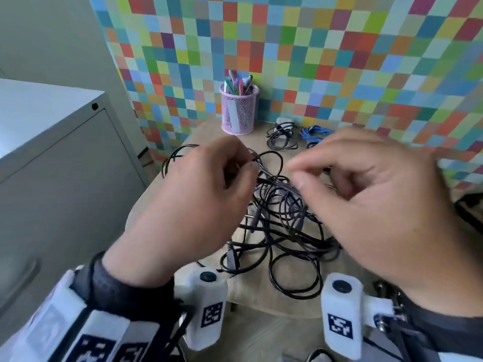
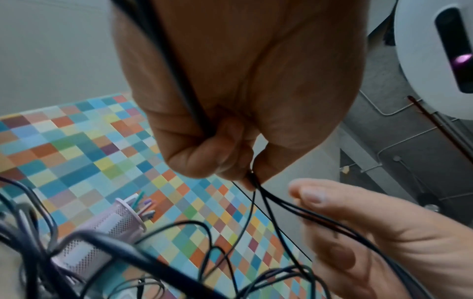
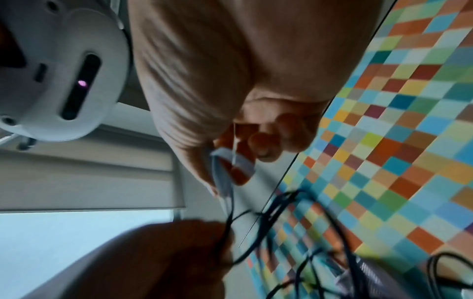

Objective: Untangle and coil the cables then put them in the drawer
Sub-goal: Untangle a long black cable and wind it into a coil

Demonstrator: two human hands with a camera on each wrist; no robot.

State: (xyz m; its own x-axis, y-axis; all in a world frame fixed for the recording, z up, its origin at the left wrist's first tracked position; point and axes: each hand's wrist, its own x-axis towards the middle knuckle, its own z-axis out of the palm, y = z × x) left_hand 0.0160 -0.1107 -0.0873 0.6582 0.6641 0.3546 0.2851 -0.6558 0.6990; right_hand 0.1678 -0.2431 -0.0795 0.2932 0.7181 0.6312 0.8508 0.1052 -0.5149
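Observation:
A tangle of thin black cables (image 1: 282, 218) lies in the middle of the beige table (image 1: 261, 293). My left hand (image 1: 248, 168) hovers over its left side and pinches a few strands between thumb and fingertips (image 2: 252, 180); a thicker black cable also runs up through its palm. My right hand (image 1: 296, 173) is level with it, a short gap away, fingers curled. In the right wrist view, blurred, its thumb and fingers (image 3: 230, 161) pinch a loop of black cable that shines pale. The strands (image 2: 294, 210) run from the left hand's pinch across the right hand's fingers.
A coiled black cable with an adapter (image 1: 282, 137) and a coiled blue cable (image 1: 315, 134) lie at the back of the table. A pink mesh pen cup (image 1: 239, 111) stands beside them. A grey drawer cabinet (image 1: 52, 165) stands to the left. A checkered wall is behind.

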